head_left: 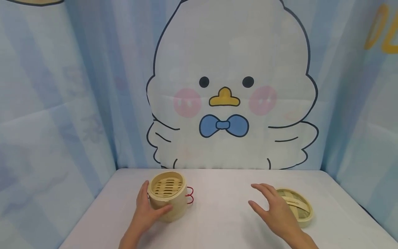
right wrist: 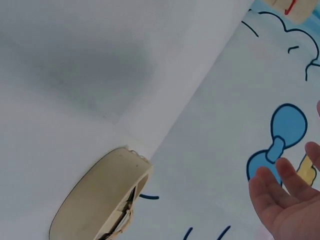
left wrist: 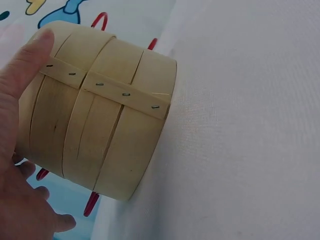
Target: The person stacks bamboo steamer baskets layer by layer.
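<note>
A two-tier bamboo steamer [head_left: 175, 209] stands at the left of the table, its slatted top showing and red loops on its sides. My left hand [head_left: 147, 207] holds it from the left, thumb across the front and fingers along the far left side. In the left wrist view the thumb presses near the upper rim of the steamer [left wrist: 100, 110], while some fingertips show beyond its side. My right hand [head_left: 278, 212] hovers with spread, relaxed fingers, holding nothing. Beside it lies the round bamboo lid [head_left: 306, 205] with a strap handle, partly hidden by that hand.
The white table [head_left: 217, 207] reaches back to a cloth backdrop [head_left: 230, 148] with a cartoon bird in a blue bow tie. Blue-and-white cloth also hangs at the left and right sides.
</note>
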Tool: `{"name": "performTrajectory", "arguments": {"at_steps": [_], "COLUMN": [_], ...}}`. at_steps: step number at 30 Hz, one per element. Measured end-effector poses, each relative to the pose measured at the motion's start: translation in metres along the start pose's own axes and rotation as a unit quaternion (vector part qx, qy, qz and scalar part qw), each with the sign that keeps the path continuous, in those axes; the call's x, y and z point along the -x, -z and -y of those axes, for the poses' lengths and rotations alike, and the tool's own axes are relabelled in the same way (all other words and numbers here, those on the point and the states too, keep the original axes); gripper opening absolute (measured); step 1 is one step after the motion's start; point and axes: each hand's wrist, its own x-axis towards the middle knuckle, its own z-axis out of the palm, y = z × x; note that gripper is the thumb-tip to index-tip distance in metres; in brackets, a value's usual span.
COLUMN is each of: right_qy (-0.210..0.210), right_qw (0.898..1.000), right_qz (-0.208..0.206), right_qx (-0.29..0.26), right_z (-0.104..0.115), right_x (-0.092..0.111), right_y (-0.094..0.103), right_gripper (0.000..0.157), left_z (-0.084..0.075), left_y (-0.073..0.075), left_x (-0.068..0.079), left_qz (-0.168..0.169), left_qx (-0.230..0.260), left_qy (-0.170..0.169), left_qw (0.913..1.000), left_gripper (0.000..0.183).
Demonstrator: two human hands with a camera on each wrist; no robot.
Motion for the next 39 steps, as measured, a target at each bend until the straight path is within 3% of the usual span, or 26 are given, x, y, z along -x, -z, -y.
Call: {"name": "performTrajectory", "arguments": {"at_steps": [7, 19, 23, 31, 39], "right_qy": [-0.016, -0.073, -0.060, 0.008, -0.053], "right_qw": [1.000, 0.996, 0.997, 0.998, 0.998], "right_qz": [-0.001, 0.043, 0.035, -0.025, 0.023], "right_qx": [0.013, 0.031, 0.031, 0.056, 0.031], "right_z": [-0.009, -0.031, -0.040, -0.061, -0.079], "right_x": [0.003, 0.012, 0.015, 0.016, 0.018], "right_y": [0.007, 0.016, 0.014, 0.013, 0.017], "right_gripper": [0.047, 0.047, 0.045, 0.043, 0.043], "left_z": [-0.003, -0.002, -0.001, 0.001, -0.001], "left_y": [-0.001, -0.003, -0.003, -0.004, -0.003], "left_x": [-0.003, -0.004, -0.004, -0.004, -0.006], "left_qz": [0.005, 0.015, 0.012, 0.009, 0.009], "left_qx": [0.003, 0.010, 0.009, 0.012, 0.007], "left_qy": [0.012, 0.040, 0.039, 0.051, 0.056], "left_qw": [0.9999, 0.9990, 0.9992, 0.9986, 0.9984], "left_gripper": [0.131, 0.129, 0.127, 0.127, 0.128]}}
